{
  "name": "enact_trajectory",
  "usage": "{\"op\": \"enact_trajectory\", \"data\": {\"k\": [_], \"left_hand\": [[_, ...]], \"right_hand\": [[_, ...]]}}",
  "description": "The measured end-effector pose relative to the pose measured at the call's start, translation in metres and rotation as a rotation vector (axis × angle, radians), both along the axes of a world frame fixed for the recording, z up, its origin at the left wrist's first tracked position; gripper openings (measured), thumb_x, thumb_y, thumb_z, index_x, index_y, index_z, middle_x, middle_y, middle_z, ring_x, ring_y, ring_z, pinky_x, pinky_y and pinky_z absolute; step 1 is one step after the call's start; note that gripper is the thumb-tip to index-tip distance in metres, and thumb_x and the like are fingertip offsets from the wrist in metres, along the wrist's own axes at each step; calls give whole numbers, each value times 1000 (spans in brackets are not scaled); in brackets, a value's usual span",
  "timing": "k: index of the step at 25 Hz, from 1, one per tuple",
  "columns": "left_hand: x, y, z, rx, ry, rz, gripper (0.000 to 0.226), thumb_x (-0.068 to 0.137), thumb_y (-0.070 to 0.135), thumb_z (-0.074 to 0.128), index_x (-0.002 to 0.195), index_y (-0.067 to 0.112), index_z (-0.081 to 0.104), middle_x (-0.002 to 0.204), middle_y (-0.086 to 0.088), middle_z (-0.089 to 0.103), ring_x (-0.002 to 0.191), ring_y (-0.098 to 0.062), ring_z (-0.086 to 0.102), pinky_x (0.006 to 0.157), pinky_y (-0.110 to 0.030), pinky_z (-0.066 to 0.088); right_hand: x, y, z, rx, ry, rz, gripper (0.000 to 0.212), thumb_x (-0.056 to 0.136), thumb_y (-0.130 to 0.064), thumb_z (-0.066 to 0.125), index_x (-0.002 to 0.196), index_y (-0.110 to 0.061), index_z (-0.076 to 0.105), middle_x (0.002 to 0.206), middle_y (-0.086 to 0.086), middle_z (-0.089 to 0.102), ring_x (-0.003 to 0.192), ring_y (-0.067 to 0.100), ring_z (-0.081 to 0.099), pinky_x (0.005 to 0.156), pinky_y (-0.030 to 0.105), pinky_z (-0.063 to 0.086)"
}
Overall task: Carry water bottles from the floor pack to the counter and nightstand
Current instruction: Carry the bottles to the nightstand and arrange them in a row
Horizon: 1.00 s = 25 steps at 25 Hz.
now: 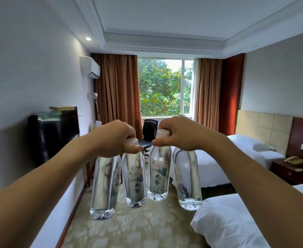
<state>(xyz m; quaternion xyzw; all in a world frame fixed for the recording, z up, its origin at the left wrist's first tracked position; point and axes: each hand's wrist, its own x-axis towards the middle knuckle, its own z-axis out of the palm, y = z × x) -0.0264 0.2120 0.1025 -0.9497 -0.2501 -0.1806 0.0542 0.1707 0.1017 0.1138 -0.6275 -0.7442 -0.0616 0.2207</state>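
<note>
The bottles (136,179) are clear with pale caps and labels printed in soft grey-green scenery and black characters. The carpet (138,228) is beige with a cream flower pattern. Curtains (117,92) are rust-brown, beds (224,219) white, the far headboard (261,126) tan (in square panels), the nightstand (290,170) dark red-brown.

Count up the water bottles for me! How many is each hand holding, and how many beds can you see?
Bottles hanging from the left hand: 2, the far left bottle and the inner left bottle.
Bottles hanging from the right hand: 2, the inner right bottle and the far right bottle.
Beds: 2, the far bed and the near bed.
Total: 4 bottles, 2 beds, 6 things.
</note>
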Motion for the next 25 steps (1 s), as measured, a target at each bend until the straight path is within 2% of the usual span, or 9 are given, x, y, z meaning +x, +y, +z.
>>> {"op": "enact_trajectory", "data": {"k": [3,6,11,17,22,25], "left_hand": [[50,78,3,30,-30,-9,39,81,56,65,65,21,54,64,3,56,53,-10,48,59,-37,50],[94,153,6,19,-27,-35,42,82,54,65,66,16,56,63,1,57,53,-12,49,58,-36,49],[165,303,-2,-9,-8,-50,42,82,52,67,71,12,61,66,-2,60,58,-15,52,56,-31,43],[255,487,-11,38,59,-108,42,80,57,64,75,16,61,71,1,61,68,-18,58,63,-36,49],[331,612,2,106,57,-161,38,81,57,62,67,24,51,70,4,55,66,-16,52,55,-31,37],[383,682,1,67,31,-197,38,80,57,63,70,21,55,69,4,57,63,-15,52,56,-32,40]], "right_hand": [[46,84,4,7,-19,6,35,80,-52,71,77,-21,57,70,-6,53,59,7,46,55,27,36],[87,162,4,-28,-16,-21,33,81,-52,71,76,-22,57,70,-8,51,58,6,45,53,25,33],[154,304,-13,-49,-7,-52,42,81,-54,69,89,-14,64,73,-3,56,61,12,51,56,29,39],[227,477,-26,-52,-43,-137,40,81,-55,68,90,-16,65,77,2,63,69,19,59,62,35,48],[296,591,-19,12,-25,-233,44,81,-57,66,94,-16,64,81,0,64,74,17,60,68,38,51],[347,657,-21,33,-12,-263,44,80,-59,66,93,-16,64,77,-4,61,70,14,58,67,39,52]]}}
